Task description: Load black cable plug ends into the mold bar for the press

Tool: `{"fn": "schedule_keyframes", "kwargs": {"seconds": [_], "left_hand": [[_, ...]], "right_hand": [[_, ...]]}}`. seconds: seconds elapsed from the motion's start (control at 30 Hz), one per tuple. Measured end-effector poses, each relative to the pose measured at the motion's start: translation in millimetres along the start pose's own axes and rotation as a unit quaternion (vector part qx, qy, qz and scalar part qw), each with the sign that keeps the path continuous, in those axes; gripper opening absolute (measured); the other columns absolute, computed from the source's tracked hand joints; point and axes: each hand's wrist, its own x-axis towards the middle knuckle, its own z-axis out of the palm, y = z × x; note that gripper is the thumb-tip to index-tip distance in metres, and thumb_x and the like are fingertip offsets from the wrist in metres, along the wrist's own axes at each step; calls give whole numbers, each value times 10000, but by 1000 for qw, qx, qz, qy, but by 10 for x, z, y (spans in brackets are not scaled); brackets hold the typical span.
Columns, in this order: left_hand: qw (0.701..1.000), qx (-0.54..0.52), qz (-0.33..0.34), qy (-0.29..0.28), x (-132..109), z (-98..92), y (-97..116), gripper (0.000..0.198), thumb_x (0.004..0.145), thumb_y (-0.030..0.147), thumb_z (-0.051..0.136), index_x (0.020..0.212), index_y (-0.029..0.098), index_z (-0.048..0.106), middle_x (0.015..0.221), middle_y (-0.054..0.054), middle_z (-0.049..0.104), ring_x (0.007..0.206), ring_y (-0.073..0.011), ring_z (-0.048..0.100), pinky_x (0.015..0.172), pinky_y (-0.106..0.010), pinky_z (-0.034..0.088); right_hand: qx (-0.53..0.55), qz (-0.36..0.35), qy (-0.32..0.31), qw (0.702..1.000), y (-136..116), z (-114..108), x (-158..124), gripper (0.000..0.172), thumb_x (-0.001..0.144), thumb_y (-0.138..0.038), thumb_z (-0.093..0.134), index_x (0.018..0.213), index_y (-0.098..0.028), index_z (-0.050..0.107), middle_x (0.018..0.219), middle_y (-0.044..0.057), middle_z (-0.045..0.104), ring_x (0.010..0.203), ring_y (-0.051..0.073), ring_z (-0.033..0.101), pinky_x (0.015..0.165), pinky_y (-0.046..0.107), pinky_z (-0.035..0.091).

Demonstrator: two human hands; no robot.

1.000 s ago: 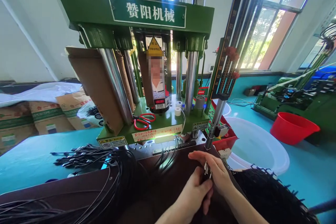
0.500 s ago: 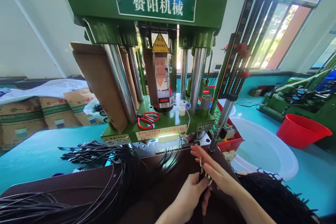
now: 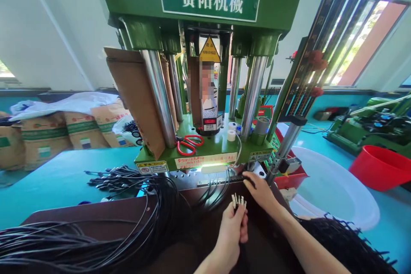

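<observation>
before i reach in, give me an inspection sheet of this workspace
Surface: brown table, partly covered by black cables
Job's things: bundle, pale tips up, in the left grip; green press beyond
Clutter: red-handled scissors on the press; cardboard at its left posts
Grips: left closed on the bundle; right grip open at the press's front edge, contact unclear
Cables: heaped at left, loose
Surroundings: sacks left; white basin and red tub right

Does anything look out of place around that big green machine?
Possibly two things. A brown cardboard piece stands tilted beside the left front metal column, looking like packaging rather than part of the green machine. Red-handled scissors lie loose on its base. I see no spill or obvious damage.
</observation>
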Motion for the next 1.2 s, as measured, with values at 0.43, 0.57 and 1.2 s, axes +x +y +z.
{"fn": "schedule_keyframes", "kwargs": {"seconds": [0.43,0.57,1.2], "left_hand": [[997,61,19,-41,-57,-76,-62,454,616,603,575,749,213,382,453,109,416,306,-15,256,317,-165,146],[994,72,-5,-80,-104,-16,-115,447,606,590,595,746,215,396,413,119,382,298,-20,249,310,-160,138],[974,189,-56,-110,-213,230,-183,310,622,426,635,690,197,437,375,131,274,302,-16,159,318,-180,74]], "right_hand": [[-8,63,-154,986,118,-174,-322,183,567,-61,440,696,-187,472,615,-22,543,588,148,545,560,247,399],[150,179,-170,957,72,-195,-821,200,684,-145,346,843,-176,464,432,-104,351,279,71,321,292,179,281],[542,232,44,806,-40,35,-1293,608,810,-505,436,1254,-91,413,345,-97,404,222,56,273,230,155,259]]}}
